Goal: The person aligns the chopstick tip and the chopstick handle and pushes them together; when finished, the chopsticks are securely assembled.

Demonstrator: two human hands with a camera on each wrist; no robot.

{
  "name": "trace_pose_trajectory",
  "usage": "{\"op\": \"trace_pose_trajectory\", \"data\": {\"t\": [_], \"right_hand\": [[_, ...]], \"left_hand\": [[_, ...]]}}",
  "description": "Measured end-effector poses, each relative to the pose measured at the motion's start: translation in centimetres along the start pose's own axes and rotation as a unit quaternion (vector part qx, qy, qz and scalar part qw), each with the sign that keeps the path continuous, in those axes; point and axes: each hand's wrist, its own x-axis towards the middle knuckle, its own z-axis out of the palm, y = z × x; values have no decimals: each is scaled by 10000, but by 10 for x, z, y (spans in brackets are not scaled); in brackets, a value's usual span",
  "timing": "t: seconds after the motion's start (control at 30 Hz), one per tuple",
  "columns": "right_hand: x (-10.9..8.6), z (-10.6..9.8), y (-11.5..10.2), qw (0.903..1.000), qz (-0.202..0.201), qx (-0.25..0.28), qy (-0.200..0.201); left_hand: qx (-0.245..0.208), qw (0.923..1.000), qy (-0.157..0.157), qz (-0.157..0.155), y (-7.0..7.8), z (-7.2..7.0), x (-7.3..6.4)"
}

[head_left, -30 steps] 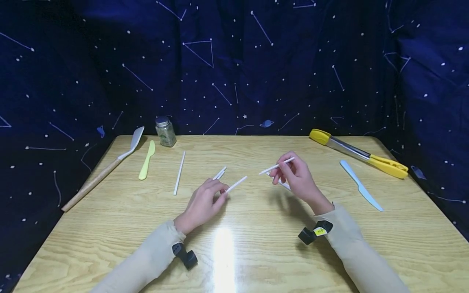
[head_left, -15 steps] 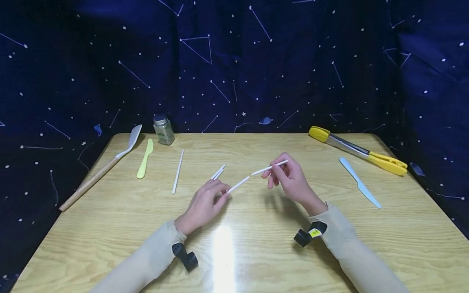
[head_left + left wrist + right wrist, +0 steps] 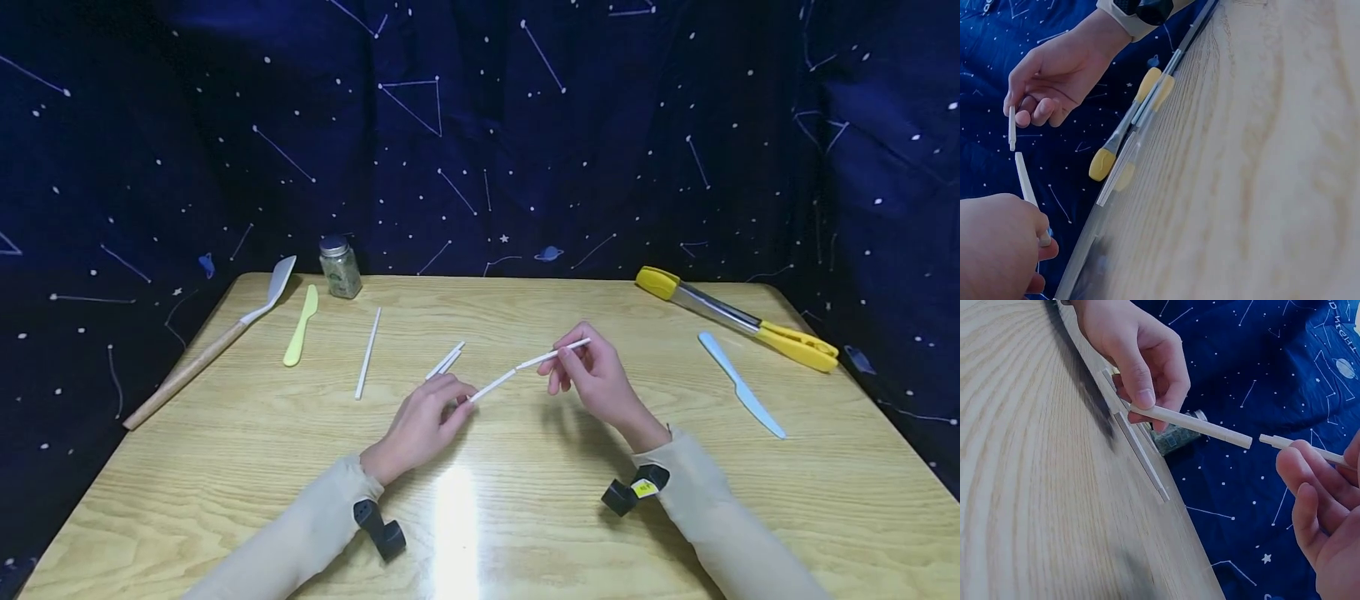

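Observation:
My left hand (image 3: 423, 421) pinches a thin white stick (image 3: 492, 386) between thumb and fingers. Opposite it, my right hand (image 3: 596, 375) pinches another white stick (image 3: 536, 360). In the head view the two stick ends nearly meet. Both wrist views show a small gap between them. The right hand's stick (image 3: 1277, 442) has a narrower stepped tip that faces the wider end of the left hand's stick (image 3: 1210, 429). Just beyond the left hand lie two short white sticks (image 3: 446, 360) on the table. A longer white stick (image 3: 367, 353) lies farther left.
On the wooden table (image 3: 540, 517), a spatula (image 3: 217, 346), a yellow-green knife (image 3: 302, 327) and a jar (image 3: 341, 268) stand or lie at the left. Yellow-ended tongs (image 3: 735, 318) and a light blue knife (image 3: 741, 385) lie at the right. A starry cloth (image 3: 480, 133) hangs behind.
My right hand has moved left and slightly nearer to me with its stick. The facing ends have come from clearly apart to almost together. My left hand has barely moved.

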Motion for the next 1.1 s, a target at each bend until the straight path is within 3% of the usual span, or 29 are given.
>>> {"op": "trace_pose_trajectory", "data": {"t": [0.33,0.67,1.1], "right_hand": [[0,-1,2,9998,130,-111,-36],[-2,-1,4,9983,493,-296,-103],[-2,-2,2,9971,710,-179,-229]], "left_hand": [[-153,9998,-110,-98,-2,1,-1],[-215,9997,-108,-4,-2,1,0],[-138,9997,-180,-77,0,0,-1]]}}
